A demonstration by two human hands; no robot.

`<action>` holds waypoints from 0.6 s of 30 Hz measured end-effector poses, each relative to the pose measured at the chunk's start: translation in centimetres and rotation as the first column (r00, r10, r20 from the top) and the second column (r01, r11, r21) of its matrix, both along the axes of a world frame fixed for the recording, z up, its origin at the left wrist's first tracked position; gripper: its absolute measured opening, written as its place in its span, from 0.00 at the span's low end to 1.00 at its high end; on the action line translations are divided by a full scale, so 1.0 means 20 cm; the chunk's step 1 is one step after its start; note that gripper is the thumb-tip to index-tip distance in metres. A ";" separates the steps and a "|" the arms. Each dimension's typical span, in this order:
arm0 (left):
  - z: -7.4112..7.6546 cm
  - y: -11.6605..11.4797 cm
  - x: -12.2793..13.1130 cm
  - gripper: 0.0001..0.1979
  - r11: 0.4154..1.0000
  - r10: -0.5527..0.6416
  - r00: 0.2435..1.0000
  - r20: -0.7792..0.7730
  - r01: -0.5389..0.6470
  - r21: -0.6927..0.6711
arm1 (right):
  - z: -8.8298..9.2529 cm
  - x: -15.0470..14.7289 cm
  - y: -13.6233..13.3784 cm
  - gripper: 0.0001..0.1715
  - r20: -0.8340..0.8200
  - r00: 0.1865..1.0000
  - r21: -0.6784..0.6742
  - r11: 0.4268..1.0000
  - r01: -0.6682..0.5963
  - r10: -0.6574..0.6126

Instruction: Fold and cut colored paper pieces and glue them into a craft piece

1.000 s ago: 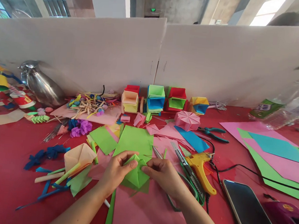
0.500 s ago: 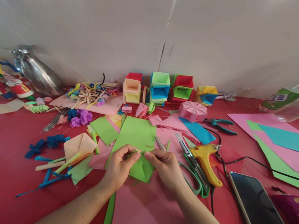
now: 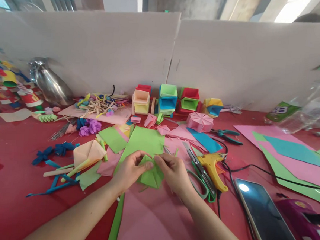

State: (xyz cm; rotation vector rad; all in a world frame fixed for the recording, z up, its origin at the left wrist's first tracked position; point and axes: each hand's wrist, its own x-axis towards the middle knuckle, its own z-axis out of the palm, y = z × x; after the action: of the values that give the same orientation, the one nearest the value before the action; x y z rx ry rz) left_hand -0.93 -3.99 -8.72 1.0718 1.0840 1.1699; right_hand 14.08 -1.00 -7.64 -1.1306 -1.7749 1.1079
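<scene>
Both the left hand (image 3: 129,171) and right hand (image 3: 173,172) pinch a folded green paper piece (image 3: 151,176), its point aimed toward the person, long axis running front-to-back.

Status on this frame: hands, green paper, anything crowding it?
Left hand and right hand both pinch folded green paper, over pink sheet. Yellow glue gun lies just right of right hand, apart.
</scene>
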 end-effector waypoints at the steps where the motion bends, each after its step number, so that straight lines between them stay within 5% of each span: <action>1: 0.00 0.00 0.00 0.10 1.000 -0.001 1.000 0.001 0.001 0.013 | 0.00 0.00 0.01 0.21 0.006 1.000 0.009 1.000 0.004 -0.004; 9: -0.01 0.03 -0.01 0.10 0.986 0.102 0.995 -0.010 -0.100 0.131 | 0.00 0.03 0.04 0.19 0.029 0.995 -0.022 0.995 -0.093 0.094; 18: 0.03 0.00 -0.02 0.17 0.979 0.060 0.995 -0.080 -0.043 0.199 | 0.02 0.04 0.04 0.22 -0.061 0.990 -0.083 0.988 -0.130 0.125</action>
State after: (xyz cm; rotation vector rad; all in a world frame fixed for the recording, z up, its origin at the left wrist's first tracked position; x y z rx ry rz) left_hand -1.27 -3.91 -8.20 1.2637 1.0844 1.3037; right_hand 14.89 -0.12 -7.28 -1.0385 -1.7910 1.2911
